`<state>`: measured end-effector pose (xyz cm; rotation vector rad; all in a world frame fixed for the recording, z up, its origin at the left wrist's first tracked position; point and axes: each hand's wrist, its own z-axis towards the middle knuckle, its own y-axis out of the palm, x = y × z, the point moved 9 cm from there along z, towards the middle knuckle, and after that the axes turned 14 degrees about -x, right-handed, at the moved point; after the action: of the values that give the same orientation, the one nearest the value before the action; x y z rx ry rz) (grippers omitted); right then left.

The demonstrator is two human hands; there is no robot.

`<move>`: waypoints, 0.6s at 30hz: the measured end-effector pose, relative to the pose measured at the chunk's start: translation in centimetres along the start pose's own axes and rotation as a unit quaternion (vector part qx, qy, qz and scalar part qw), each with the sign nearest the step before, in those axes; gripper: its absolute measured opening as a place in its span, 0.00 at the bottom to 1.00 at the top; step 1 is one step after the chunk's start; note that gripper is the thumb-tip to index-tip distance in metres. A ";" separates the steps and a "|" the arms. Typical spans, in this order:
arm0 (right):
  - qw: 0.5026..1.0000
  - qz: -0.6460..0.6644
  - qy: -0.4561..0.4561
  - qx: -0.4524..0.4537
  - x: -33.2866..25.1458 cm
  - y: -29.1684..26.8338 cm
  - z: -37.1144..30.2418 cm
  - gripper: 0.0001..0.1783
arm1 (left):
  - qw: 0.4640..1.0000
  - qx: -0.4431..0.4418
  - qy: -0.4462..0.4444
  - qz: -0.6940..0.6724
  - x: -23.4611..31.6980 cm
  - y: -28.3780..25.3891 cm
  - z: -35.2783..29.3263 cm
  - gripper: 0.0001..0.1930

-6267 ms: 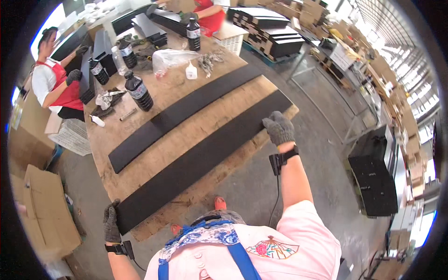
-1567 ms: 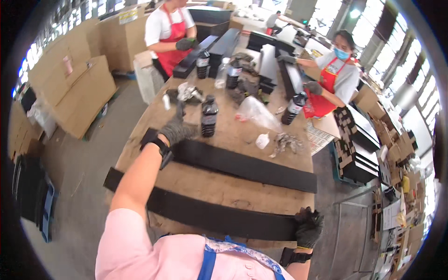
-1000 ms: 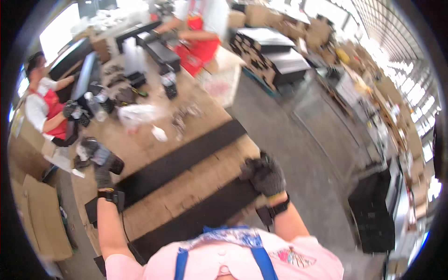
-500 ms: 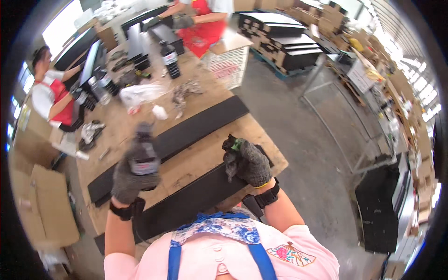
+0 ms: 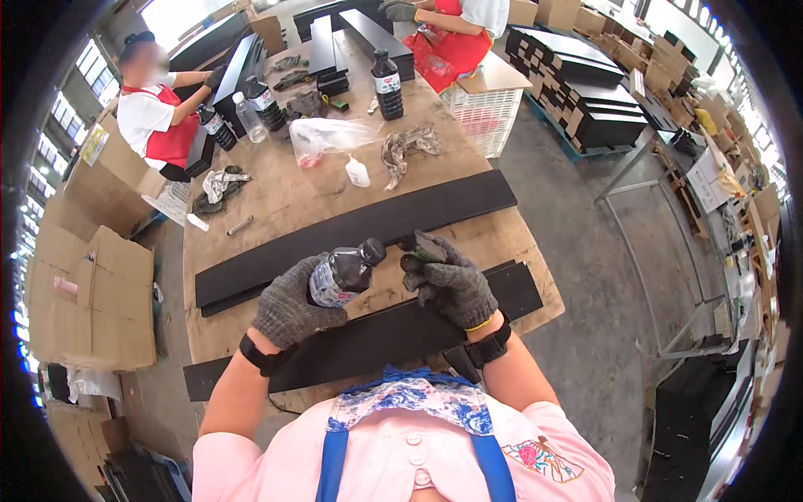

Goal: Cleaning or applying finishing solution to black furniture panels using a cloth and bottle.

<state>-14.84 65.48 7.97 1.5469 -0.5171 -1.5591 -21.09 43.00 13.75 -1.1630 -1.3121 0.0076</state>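
Observation:
My left hand point(image 5: 289, 306), in a grey knit glove, is wrapped round a plastic bottle point(image 5: 335, 280) with a label and dark contents. The bottle is tilted, its dark top pointing right. Close to that top, my right hand point(image 5: 456, 289), also gloved, pinches a small dark sponge-like pad point(image 5: 430, 248) with some green on it. Beneath both hands, along the near table edge, lies a long black board point(image 5: 351, 345). Beyond them a second long black board point(image 5: 360, 232) crosses the table, apart from the near one.
On the wooden table point(image 5: 276, 197) sit a plastic bag point(image 5: 326, 138), a small white bottle point(image 5: 357, 172), a stained rag point(image 5: 410, 152) and a dark bottle point(image 5: 386, 84). Two co-workers in red aprons work at the far side. A metal frame point(image 5: 623, 226) and stacked black boards point(image 5: 577, 88) stand right.
My left hand has come nearer the right one, tipping the bottle's top toward the pad. The right hand has turned, showing more of the pad. The whole view has shifted.

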 end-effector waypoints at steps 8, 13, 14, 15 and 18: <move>0.998 -0.031 0.028 -0.042 -0.7 0.8 0.6 0.31 | 0.999 -0.001 -0.024 0.030 -0.2 0.7 0.8 0.47; 0.976 -0.218 0.018 0.004 -0.9 -0.5 0.3 0.27 | 0.998 0.009 -0.011 0.062 0.7 0.6 1.3 0.47; 0.983 -0.182 0.017 0.033 -0.8 -0.5 0.3 0.27 | 0.998 0.006 -0.015 0.063 0.4 0.6 1.3 0.47; 0.987 -0.146 0.017 0.062 -0.6 -0.6 0.1 0.27 | 0.994 0.014 -0.013 0.104 0.5 0.5 1.3 0.47; 0.969 -0.231 0.009 0.089 -0.8 -0.7 -0.4 0.25 | 0.985 0.023 -0.011 0.169 0.6 0.1 1.4 0.46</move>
<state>-14.78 66.55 7.84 1.9156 -0.3024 -1.8816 -21.90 44.30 13.90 -1.3367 -1.1142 0.2980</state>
